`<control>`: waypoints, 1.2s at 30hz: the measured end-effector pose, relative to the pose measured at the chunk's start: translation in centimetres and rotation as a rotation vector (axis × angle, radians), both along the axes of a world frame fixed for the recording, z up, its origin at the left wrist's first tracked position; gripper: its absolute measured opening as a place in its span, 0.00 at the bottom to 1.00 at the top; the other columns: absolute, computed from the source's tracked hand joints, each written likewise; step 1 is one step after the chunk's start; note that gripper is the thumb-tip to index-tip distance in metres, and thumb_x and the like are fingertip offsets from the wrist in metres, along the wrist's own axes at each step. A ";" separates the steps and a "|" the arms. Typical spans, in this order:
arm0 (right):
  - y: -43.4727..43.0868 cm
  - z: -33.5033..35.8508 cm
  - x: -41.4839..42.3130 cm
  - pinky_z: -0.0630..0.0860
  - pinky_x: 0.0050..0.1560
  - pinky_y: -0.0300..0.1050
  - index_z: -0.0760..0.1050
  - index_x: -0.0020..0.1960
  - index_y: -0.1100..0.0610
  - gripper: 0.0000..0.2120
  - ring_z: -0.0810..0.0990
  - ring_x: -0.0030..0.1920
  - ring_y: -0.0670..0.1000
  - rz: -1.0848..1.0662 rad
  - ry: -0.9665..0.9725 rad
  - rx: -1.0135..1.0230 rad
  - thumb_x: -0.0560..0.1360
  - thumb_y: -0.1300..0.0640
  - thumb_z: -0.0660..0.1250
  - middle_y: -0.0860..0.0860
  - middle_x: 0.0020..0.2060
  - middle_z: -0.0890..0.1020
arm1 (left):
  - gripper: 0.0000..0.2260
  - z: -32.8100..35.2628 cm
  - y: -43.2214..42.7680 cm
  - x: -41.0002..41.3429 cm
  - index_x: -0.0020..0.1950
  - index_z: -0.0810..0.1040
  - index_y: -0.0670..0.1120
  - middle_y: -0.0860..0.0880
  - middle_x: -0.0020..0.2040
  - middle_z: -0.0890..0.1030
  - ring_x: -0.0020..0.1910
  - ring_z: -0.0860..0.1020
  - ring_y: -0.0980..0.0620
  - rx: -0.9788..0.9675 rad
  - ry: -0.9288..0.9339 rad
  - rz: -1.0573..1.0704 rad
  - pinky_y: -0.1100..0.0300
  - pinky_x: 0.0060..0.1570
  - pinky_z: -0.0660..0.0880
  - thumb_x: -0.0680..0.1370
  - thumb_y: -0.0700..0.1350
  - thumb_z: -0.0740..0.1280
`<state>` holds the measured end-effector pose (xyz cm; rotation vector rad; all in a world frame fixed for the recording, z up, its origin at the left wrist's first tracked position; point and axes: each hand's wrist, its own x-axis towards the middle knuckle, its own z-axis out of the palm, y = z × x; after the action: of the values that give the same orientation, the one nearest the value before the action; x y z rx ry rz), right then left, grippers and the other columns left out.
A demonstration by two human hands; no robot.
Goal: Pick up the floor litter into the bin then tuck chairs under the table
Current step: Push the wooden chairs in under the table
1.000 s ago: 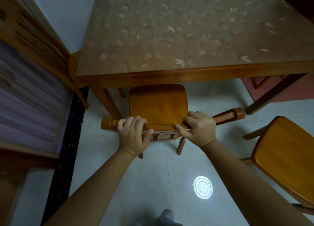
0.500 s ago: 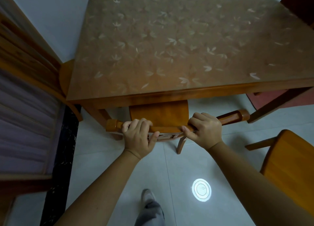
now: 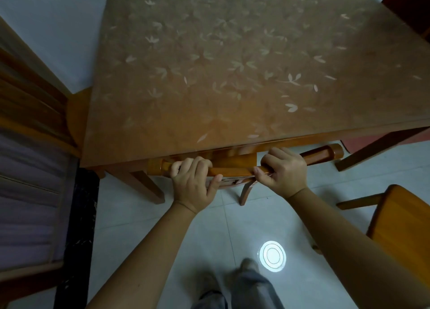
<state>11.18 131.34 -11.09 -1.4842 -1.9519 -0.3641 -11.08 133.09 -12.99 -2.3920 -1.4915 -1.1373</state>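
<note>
A: Chair [image 3: 235, 163] first: its seat is almost wholly hidden beneath the table [image 3: 232, 64], and only the rounded top rail shows along the near edge.

B: And the hands?

A: Both are curled shut around that rail. The left hand [image 3: 194, 182] wraps it near the left knob, thumb underneath; the right hand [image 3: 282, 171] grips further along, with the rail's turned end poking out beyond its knuckles. Spaced like that, I'd judge they're pushing the chair in squarely rather than letting it swing.

B: What's it made of?

A: Glossy orange-brown wood, the rail a smooth cylinder with lathe-turned ends. One curved back leg shows just below the right hand. Directly above the knuckles, the table's top is flat and covered in a pale leaf pattern, on square wooden legs.

B: Anything further out?

A: Beyond the right forearm, another wooden chair [image 3: 400, 227] stands out on the pale floor tiles [image 3: 209, 239], so I'd say it's not yet tucked. Left of the left arm is a slatted wooden bench [image 3: 28, 145]. I see no litter on the floor.
</note>
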 end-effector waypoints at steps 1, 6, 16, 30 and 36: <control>0.5 0.0 0.1 0.58 0.29 0.36 0.72 0.27 0.58 0.28 0.67 0.24 0.49 0.003 -0.001 0.013 0.76 0.40 0.54 0.51 0.23 0.71 | 0.24 0.0 0.5 0.1 0.39 0.75 0.46 0.49 0.35 0.79 0.37 0.72 0.50 -0.003 0.000 0.001 0.56 0.44 0.60 0.79 0.58 0.47; 2.9 0.2 0.8 0.59 0.27 0.37 0.71 0.27 0.58 0.26 0.67 0.24 0.50 0.026 0.000 0.038 0.76 0.42 0.55 0.51 0.24 0.71 | 0.22 0.0 2.4 1.1 0.40 0.73 0.46 0.49 0.37 0.79 0.39 0.71 0.50 -0.043 -0.012 0.013 0.55 0.45 0.60 0.78 0.58 0.47; 4.6 -0.3 3.8 0.67 0.25 0.41 0.74 0.28 0.58 0.26 0.71 0.25 0.51 0.073 0.000 -0.025 0.75 0.41 0.56 0.52 0.25 0.74 | 0.23 -0.1 2.9 3.8 0.39 0.75 0.46 0.49 0.36 0.79 0.38 0.71 0.50 0.002 0.008 0.073 0.54 0.44 0.60 0.78 0.57 0.48; 3.5 1.6 4.3 0.69 0.36 0.44 0.79 0.44 0.57 0.30 0.74 0.37 0.52 0.163 -0.033 -0.415 0.75 0.35 0.49 0.51 0.38 0.80 | 0.26 2.9 1.4 2.9 0.47 0.76 0.44 0.48 0.44 0.80 0.46 0.76 0.46 -0.378 0.056 0.003 0.55 0.55 0.60 0.79 0.61 0.47; 1.8 3.7 5.2 0.71 0.49 0.53 0.77 0.54 0.57 0.22 0.75 0.48 0.57 0.178 -0.015 -0.583 0.73 0.41 0.58 0.55 0.49 0.78 | 0.25 4.0 0.6 2.4 0.54 0.78 0.43 0.45 0.51 0.80 0.54 0.75 0.43 -0.512 0.071 0.008 0.49 0.65 0.56 0.76 0.60 0.53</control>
<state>16.33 133.10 -7.36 -1.6256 -2.2988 0.3028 -8.66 133.68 -8.97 -2.6913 -1.9564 -0.7201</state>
